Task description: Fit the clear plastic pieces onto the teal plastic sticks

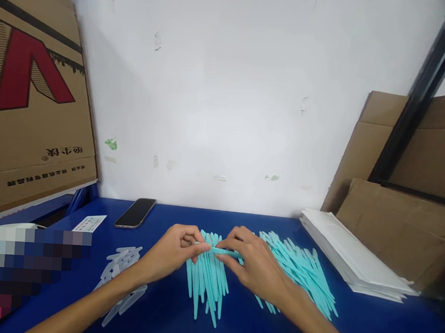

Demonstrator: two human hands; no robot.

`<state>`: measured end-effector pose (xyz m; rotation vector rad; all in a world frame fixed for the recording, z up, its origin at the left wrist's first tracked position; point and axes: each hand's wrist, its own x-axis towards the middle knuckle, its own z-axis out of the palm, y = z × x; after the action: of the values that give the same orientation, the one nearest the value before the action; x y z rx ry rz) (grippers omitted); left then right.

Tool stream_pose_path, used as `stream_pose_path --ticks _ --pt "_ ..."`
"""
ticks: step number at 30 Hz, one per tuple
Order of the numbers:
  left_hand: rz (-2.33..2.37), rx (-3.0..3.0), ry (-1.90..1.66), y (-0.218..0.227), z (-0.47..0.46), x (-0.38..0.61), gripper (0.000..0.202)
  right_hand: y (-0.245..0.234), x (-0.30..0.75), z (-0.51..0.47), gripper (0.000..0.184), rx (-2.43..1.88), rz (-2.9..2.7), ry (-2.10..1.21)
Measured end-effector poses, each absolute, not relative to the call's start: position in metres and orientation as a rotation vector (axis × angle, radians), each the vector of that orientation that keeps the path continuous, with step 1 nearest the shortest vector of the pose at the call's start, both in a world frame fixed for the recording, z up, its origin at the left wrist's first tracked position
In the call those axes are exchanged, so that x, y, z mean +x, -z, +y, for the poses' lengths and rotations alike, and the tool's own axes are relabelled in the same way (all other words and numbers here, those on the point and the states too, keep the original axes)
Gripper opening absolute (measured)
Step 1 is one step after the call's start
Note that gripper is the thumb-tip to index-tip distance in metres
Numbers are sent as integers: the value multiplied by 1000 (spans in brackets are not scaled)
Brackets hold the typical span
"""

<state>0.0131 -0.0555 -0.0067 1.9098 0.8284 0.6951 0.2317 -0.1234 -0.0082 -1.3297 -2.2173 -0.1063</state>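
My left hand [175, 251] and my right hand [252, 266] meet over the blue table [235, 323], both pinched on one teal plastic stick [223, 251] held crosswise between them. Under the hands lies a fanned pile of teal sticks [206, 281]. A second, larger pile of teal sticks [302, 277] spreads out to the right of my right hand. Left of my left forearm sits a small heap of pale translucent plastic pieces [120, 276].
A dark phone [135, 213] and a small printed card [90, 222] lie at the back left. A stack of white bags [352, 260] lies at the right, with cardboard sheets [403, 228] behind. A big cardboard box [34, 99] stands left, against the white wall.
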Motion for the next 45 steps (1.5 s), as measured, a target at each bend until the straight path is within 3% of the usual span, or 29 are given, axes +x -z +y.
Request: stream_pose_path --ticks 4,9,15,18,22,27,35,45 --pt "876 1941 -685 7 -51 11 43 4 235 -122 17 -1422 -2144 173" --pt "1018 2193 -804 8 -41 4 39 1 244 -116 29 -1669 -1929 144" --pt "1251 2674 -622 4 -26 -12 37 7 246 -114 37 -1781 -1920 148" --pt "1244 2569 -354 -4 -16 -29 28 10 245 -115 37 -1839 -1968 128" --pt "1296 2455 -134 -12 -2 -55 30 9 245 -115 29 -1902 -1990 60" --pt "1342 2377 96 -9 9 -75 26 7 242 -117 37 -1918 -1986 -60" --pt "1303 2268 43 -10 1 -66 13 10 238 -119 42 -1852 -2058 -117" --pt "1236 2338 15 -7 -9 -55 24 15 233 -120 46 -1810 -2195 -51"
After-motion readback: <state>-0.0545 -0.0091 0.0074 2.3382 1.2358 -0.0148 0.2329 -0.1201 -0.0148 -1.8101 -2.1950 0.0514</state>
